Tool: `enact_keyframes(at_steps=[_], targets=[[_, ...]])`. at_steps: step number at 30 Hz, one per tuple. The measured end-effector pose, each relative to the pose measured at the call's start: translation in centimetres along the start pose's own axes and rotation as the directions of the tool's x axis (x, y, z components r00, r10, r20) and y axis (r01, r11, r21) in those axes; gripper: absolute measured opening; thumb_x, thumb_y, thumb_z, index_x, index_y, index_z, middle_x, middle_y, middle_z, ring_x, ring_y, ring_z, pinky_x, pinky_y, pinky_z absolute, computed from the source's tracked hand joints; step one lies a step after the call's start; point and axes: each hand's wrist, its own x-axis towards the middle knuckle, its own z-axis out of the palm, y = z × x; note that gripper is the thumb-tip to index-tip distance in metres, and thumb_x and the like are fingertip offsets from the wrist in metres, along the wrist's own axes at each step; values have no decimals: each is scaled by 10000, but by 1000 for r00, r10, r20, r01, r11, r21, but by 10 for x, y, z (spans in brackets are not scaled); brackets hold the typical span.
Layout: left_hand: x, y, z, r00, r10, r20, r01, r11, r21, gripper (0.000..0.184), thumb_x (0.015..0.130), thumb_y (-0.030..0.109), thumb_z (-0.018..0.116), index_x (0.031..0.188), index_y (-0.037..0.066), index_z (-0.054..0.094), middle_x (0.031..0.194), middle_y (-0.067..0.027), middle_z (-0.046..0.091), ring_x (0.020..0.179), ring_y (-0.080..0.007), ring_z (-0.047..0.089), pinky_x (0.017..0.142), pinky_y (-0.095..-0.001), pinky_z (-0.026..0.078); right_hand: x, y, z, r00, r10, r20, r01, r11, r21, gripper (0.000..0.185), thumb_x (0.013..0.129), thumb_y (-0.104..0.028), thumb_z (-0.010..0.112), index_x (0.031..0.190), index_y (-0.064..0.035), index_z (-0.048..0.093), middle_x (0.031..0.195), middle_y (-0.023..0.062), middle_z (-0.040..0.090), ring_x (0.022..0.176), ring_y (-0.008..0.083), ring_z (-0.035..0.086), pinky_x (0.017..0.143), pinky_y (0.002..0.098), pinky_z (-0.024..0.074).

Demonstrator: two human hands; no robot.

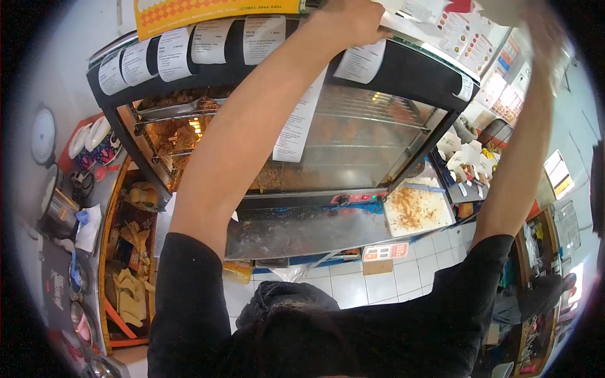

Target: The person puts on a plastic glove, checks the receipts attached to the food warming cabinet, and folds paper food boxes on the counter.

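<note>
My left hand [354, 22] is raised over the top edge of a glass food warmer [353, 138], its fingers curled closed; what they grip, if anything, is hidden. A printed paper slip [360, 62] hangs just below that hand. Several more slips, such as a long receipt [300, 123], hang along the warmer's black upper frame. My right hand [543, 38] is lifted at the upper right and smeared by motion. A pale, blurred thing [501, 11] shows beside it. Trays of browned food [176, 138] sit behind the glass.
A yellow printed box or sign [214, 16] stands on top of the warmer. In front, a white tray with brown crumbs [418, 211] rests on the metal counter [302, 233]. Paper food boxes [469, 157] stand at right. A wooden bin of cardboard scraps [131, 296] is at left.
</note>
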Motion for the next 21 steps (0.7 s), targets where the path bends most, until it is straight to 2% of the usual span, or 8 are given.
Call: enact_keyframes(at_steps=[1, 3, 5, 7, 9, 12, 16, 21], targets=[[-1, 0, 12, 1000, 6, 3, -6, 1000, -9, 511, 915, 438, 675, 1234, 39, 693, 1260, -259, 669, 1234, -391, 615, 1143, -526, 377, -9, -6, -14, 999, 52, 4, -52, 997, 49, 417, 1012, -208, 603, 1409, -106, 522, 1176, 107, 655, 1031, 226, 660, 856, 407, 559], [0, -4, 46, 791, 274, -547, -177, 958, 223, 695, 883, 470, 717, 1411, 41, 576, 1428, -293, 553, 1412, -367, 476, 1214, -501, 304, -32, -23, -46, 985, 171, 16, -171, 974, 149, 431, 1010, -217, 608, 1416, -101, 517, 1195, 109, 647, 1045, 227, 654, 868, 402, 554], [-46, 29, 4, 874, 328, -360, -321, 944, 79, 778, 899, 537, 682, 1499, 78, 496, 1555, -252, 439, 1514, -369, 323, 1265, -566, 155, -60, -47, -77, 949, 310, 55, -313, 914, 256, 446, 1008, -226, 613, 1423, -96, 512, 1214, 110, 639, 1059, 229, 648, 880, 398, 549], [-91, 60, 31, 639, 232, -733, -538, 816, -210, 307, 882, 257, 732, 1117, 64, 692, 1122, -112, 693, 1050, -343, 662, 937, -456, 532, -93, -72, -102, 881, 453, 134, -470, 811, 349, 461, 1006, -235, 618, 1429, -91, 507, 1233, 112, 630, 1072, 231, 643, 892, 394, 544], [-136, 94, 65, 774, 127, -620, -531, 664, -526, 363, 898, 318, 741, 1149, 60, 697, 1133, -117, 695, 1091, -349, 649, 985, -430, 513, -132, -102, -124, 771, 588, 246, -631, 654, 417, 476, 1004, -244, 623, 1436, -86, 501, 1252, 114, 622, 1086, 232, 637, 905, 389, 539], [-196, 142, 131, 995, 86, 53, 41, 136, -990, 537, 941, 477, 698, 1274, 58, 656, 1226, -143, 683, 1189, -299, 636, 1051, -410, 484, -196, -145, -147, 526, 725, 444, -805, 256, 535, 499, 1001, -258, 631, 1447, -79, 493, 1280, 116, 610, 1107, 234, 628, 923, 383, 531], [-295, 196, 223, 673, 471, 570, 717, -227, -659, 787, 951, 518, 691, 1526, 59, 413, 1410, -129, 579, 1218, -262, 614, 1045, -408, 489, -268, -186, -165, 214, 773, 597, -856, -145, 496, 531, 997, -276, 641, 1460, -68, 483, 1318, 119, 593, 1135, 238, 617, 948, 374, 521], [-390, 196, 254, 531, 450, 718, 848, -277, -453, 715, 857, 435, 826, 1384, 40, 547, 1271, -138, 640, 1055, -211, 671, 900, -391, 538, -335, -215, -176, -101, 715, 692, -842, -432, 323, 573, 992, -298, 654, 1477, -56, 470, 1365, 124, 572, 1169, 241, 602, 979, 363, 508]])
